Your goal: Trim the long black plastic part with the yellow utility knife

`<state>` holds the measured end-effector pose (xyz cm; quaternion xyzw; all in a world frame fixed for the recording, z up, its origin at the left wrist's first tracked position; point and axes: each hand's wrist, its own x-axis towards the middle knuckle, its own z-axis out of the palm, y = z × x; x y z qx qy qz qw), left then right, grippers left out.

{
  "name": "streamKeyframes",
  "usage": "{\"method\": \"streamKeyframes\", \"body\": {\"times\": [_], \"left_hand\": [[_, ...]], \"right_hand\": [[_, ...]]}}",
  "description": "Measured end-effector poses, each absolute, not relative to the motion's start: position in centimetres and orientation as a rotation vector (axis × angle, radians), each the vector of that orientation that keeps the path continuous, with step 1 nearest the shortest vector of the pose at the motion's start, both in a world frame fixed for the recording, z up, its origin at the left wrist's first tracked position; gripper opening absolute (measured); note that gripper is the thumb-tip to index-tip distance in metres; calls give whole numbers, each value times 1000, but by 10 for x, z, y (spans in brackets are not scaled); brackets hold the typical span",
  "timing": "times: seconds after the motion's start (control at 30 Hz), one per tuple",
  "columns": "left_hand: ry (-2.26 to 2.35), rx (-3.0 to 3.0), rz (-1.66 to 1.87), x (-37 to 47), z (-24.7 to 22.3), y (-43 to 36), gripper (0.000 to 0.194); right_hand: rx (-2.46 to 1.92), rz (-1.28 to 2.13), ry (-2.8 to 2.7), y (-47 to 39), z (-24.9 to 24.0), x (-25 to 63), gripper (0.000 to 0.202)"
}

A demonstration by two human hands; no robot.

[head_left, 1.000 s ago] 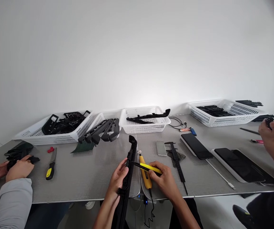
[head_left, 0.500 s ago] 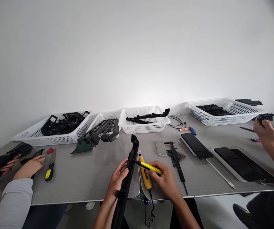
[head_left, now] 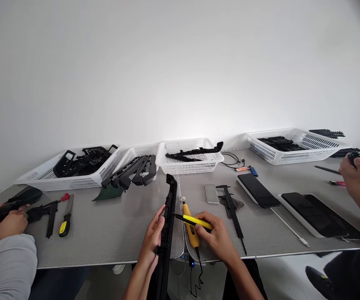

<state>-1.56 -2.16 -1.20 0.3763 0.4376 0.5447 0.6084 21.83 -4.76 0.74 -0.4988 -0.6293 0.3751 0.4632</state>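
My left hand (head_left: 152, 237) is wrapped round a long black plastic trim part (head_left: 167, 229), held nearly upright over the table's front edge. The part has a ribbed, bent top end, and its lower end runs out of the picture. Between the fingers of my right hand (head_left: 215, 233) is a yellow-and-black utility knife (head_left: 197, 221). Its dark tip points left and meets the edge of the trim part; whether it touches is too small to tell. Beneath the knife lies a yellow corded tool (head_left: 191, 235) on the table.
White baskets (head_left: 189, 168) with black parts line the wall. Right of my hand lie a caliper (head_left: 232, 212), a small grey rectangular device (head_left: 211, 194) and phone-like devices (head_left: 258, 191). Co-workers' hands (head_left: 9, 225) work at left and right (head_left: 358, 173). A yellow-and-black-handled tool (head_left: 65, 221) lies left.
The trim part has turned more upright, its top shifting left. The knife tip has moved slightly left and down. The left co-worker's hand has moved left, leaving a black piece on the table.
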Motion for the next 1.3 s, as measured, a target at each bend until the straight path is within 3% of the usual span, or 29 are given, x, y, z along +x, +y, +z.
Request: {"method": "streamKeyframes", "body": {"times": [0.23,0.6,1.07,1.3], "left_hand": [[1107,900,1231,-15,1,-28,65],[1092,771,1199,-7,10,-36,79],[1114,860,1170,-5,16,-38,86],[1118,802,1251,-7,11,-33,70]], "right_hand": [[-1137,968,-1612,-50,14,217,18],[-1145,965,-1674,-51,14,214,15],[-1141,914,-1683,-49,15,217,27],[-1210,913,-1623,-48,12,216,24]]}}
